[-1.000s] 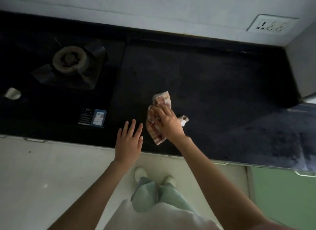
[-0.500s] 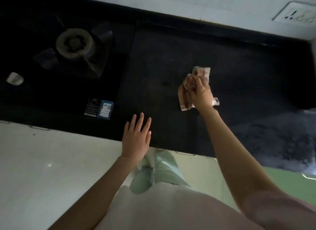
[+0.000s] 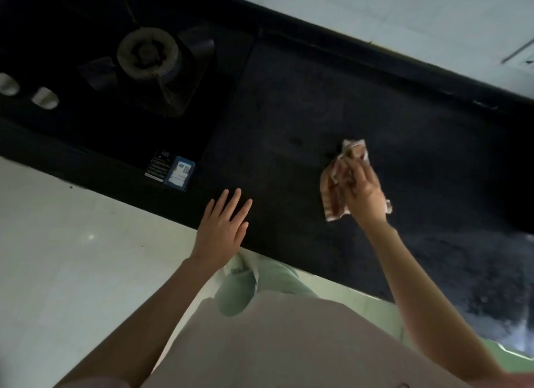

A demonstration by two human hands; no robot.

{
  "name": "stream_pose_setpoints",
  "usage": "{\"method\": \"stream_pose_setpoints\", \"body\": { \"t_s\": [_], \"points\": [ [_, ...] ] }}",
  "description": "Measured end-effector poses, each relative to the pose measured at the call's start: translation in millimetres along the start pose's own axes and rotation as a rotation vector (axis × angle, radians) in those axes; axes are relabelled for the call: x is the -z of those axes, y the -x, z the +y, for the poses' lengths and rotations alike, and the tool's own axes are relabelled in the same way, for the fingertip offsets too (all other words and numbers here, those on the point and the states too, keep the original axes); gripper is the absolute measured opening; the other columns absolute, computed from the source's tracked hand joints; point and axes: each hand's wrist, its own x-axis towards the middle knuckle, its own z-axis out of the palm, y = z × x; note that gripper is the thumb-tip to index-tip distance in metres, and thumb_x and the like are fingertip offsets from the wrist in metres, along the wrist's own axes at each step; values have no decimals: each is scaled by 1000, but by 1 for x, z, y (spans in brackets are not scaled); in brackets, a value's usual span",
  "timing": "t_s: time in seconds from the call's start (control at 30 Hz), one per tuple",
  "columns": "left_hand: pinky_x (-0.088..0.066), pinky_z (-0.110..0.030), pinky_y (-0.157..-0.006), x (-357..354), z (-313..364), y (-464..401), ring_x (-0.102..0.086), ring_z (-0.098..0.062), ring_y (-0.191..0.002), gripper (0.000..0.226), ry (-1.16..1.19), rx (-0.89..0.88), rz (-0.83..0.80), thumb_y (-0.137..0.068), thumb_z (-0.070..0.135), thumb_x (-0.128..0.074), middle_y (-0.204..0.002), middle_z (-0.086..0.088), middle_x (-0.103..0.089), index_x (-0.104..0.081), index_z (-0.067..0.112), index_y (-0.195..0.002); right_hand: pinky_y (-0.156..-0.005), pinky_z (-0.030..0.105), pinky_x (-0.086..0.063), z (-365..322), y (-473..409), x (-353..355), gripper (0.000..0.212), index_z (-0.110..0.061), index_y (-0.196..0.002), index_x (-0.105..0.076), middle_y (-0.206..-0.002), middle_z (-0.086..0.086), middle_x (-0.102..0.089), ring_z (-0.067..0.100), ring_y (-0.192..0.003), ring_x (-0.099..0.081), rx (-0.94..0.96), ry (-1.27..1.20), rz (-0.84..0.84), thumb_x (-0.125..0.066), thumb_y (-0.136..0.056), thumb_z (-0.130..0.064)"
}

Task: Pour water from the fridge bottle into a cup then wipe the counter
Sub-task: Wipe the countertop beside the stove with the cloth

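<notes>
My right hand [image 3: 364, 194] grips a crumpled red-and-white striped cloth [image 3: 332, 198] and holds it against the dark counter [image 3: 289, 122], right of centre. The cloth bunches out above and to the left of my fingers. My left hand [image 3: 224, 228] lies flat with fingers spread on the counter's front edge, holding nothing. No bottle or cup shows in this view.
A gas burner [image 3: 147, 52] with its pan support sits at the back left on a black hob. Two pale knobs [image 3: 44, 98] show at the far left. A blue-and-black sticker [image 3: 170, 169] lies near the hob's front. The white wall carries a socket [image 3: 523, 55].
My right hand has swept the cloth from the counter's front middle toward the right and back. The view has tilted and swung left. My left hand stays flat on the edge.
</notes>
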Motion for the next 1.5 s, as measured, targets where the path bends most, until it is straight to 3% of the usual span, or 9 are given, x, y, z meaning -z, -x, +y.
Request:
{"method": "stream_pose_setpoints", "body": {
  "t_s": [0.17, 0.37, 0.47, 0.57, 0.73, 0.93, 1.1, 1.23, 1.5],
  "points": [
    [-34, -53, -109, 1, 3, -1, -35, -35, -139, 50, 16, 20, 2, -97, 36, -29, -150, -12, -39, -46, 18, -140, -103, 46, -39, -20, -107, -12, 51, -17, -135, -48, -146, 10, -39, 36, -129, -42, -119, -1, 1, -57, -85, -20],
    [-32, -53, -111, 9, 9, -17, -31, -34, -141, 46, -17, 28, 21, -99, 32, -36, -152, -13, -36, -43, 16, -142, -90, 50, -50, -78, -102, -57, 47, -14, -130, -52, -139, 13, -46, 37, -120, -51, 257, 1, -130, -60, -84, -15],
    [-32, -54, -111, 15, 11, -38, -29, -33, -142, 49, -10, 46, 16, -97, 31, -43, -153, -13, -34, -40, 17, -144, -98, 45, -48, -63, -48, -47, 58, -18, -141, -41, -150, 9, -35, 33, -133, -41, 342, 10, -186, -63, -87, -15],
    [-31, -54, -112, 22, 15, -68, -27, -33, -143, 51, 4, 33, 8, -96, 31, -44, -155, -12, -31, -37, 18, -145, -102, 38, -43, -20, -7, -16, 56, -17, -139, -45, -148, 11, -39, 31, -133, -42, 249, -28, -98, -64, -87, -14],
    [-24, -52, -115, 30, 26, -115, -18, -31, -146, 55, -18, 21, -20, -97, 34, -41, -159, -9, -21, -27, 23, -149, -95, 49, -47, 52, -69, 26, 50, -12, -132, -52, -140, 14, -47, 37, -123, -48, 15, -7, -23, -59, -83, -15],
    [-25, -54, -114, 26, 32, -135, -17, -33, -146, 55, -84, 35, -78, -97, 37, -34, -159, -9, -20, -26, 24, -150, -106, 40, -37, 16, -198, -1, 52, -19, -137, -45, -150, 7, -34, 34, -131, -40, -103, 4, -30, -58, -87, -23],
    [-29, -56, -112, 24, 29, -133, -24, -36, -143, 55, -83, 25, -67, -95, 34, -46, -156, -11, -28, -32, 22, -147, -95, 51, -47, -40, -183, -39, 55, -16, -137, -46, -147, 12, -37, 36, -124, -47, 189, 27, -142, -63, -84, -18],
    [-25, -54, -113, 22, 29, -133, -21, -34, -144, 56, -80, 38, -57, -95, 34, -47, -157, -9, -25, -30, 25, -148, -103, 45, -41, -22, -103, -28, 63, -24, -143, -35, -153, 6, -31, 32, -136, -38, 313, -11, -179, -63, -86, -20],
    [-26, -56, -112, 21, 31, -133, -23, -36, -143, 55, -53, 38, -45, -95, 35, -46, -156, -10, -29, -33, 23, -147, -93, 40, -43, 90, -156, 40, 47, -13, -131, -52, -138, 17, -47, 39, -118, -51, -89, -4, 66, -58, -84, -14]
  ]
}}
